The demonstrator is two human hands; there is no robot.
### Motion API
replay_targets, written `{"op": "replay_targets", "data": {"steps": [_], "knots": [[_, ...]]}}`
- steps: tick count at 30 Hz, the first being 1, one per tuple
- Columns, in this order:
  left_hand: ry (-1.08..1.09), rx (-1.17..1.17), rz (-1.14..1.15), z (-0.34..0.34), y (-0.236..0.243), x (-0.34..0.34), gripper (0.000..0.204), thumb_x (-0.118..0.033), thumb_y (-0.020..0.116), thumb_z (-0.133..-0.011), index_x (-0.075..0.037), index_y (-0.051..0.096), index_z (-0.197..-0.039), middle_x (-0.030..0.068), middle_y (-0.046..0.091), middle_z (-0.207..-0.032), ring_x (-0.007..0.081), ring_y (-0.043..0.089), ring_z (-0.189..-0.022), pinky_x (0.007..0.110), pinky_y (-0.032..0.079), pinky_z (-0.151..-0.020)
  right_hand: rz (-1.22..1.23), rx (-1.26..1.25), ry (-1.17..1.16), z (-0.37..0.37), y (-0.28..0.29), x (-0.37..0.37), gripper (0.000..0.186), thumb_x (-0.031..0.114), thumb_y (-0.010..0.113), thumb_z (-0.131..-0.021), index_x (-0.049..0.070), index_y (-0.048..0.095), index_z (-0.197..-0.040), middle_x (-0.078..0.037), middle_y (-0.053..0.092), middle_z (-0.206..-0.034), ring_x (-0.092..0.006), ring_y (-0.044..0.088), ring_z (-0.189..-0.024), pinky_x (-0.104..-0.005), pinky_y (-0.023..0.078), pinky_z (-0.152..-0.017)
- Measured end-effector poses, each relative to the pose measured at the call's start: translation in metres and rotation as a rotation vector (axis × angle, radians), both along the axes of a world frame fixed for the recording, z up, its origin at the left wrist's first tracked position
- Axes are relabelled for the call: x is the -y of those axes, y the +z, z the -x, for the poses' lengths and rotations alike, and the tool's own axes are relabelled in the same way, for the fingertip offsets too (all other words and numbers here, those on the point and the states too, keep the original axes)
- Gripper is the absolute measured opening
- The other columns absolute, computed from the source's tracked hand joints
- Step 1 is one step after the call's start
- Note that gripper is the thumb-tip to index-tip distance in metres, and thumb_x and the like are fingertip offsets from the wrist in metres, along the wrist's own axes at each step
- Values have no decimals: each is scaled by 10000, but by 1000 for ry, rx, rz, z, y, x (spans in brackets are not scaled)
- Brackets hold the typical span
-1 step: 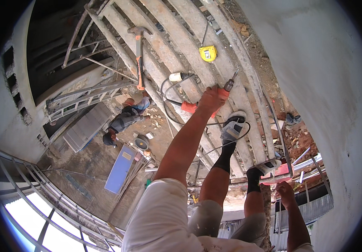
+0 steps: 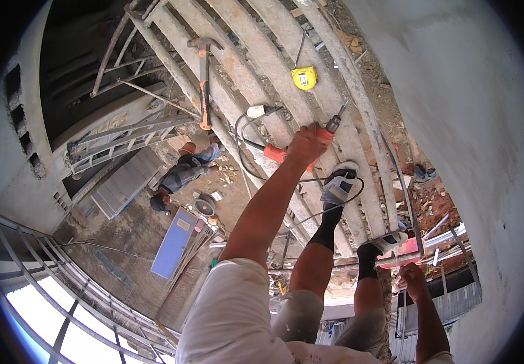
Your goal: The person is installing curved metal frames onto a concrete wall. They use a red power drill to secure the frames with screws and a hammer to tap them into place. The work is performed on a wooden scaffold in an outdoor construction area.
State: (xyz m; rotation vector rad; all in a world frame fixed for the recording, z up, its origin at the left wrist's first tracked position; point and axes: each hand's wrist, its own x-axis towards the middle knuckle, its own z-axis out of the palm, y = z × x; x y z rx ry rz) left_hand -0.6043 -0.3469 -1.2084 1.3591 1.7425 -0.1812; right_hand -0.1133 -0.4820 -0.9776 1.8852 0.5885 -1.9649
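My left hand (image 2: 306, 144) is closed round an orange-red corded drill (image 2: 274, 153). The drill lies low over the planks, its bit pointing up and to the right. A black cord with a white plug (image 2: 256, 111) loops beside it and runs past my shoe (image 2: 340, 182). At the lower right, my right hand (image 2: 412, 280) hangs away from the drill with its fingers curled together; I cannot make out what, if anything, is in them. Farther off on the planks lie a claw hammer (image 2: 204, 85) with an orange and grey handle and a yellow tape measure (image 2: 304, 77).
I stand on a raised platform of spaced planks (image 2: 274, 73) with gaps between them. A grey wall (image 2: 456, 121) rises on the right. On the ground below at left are a person (image 2: 183, 173), a blue panel (image 2: 174, 242) and a ladder (image 2: 122, 142).
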Motion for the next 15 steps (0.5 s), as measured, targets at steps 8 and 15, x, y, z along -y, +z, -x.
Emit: {"op": "replay_targets", "data": {"steps": [8,15], "knots": [[243,-178,-742,141,55,-36,490,-101,628,-884,56,473,-1322,262,565,-1252,431,533,-1183,473,448,-1026,-58,-3,66,6,-9,-16,83,62,656,-909,44,595,-962,-59,646,-862,-143,659,-802,-301,550,-683],[575,-615,106,302,-31,40,629,-255,685,-813,1,432,-1329,281,550,-1320,434,528,-1253,485,434,-1059,-14,48,73,-9,-24,-15,101,110,662,-921,38,596,-950,-68,653,-861,-149,655,-760,-299,540,-666]]}}
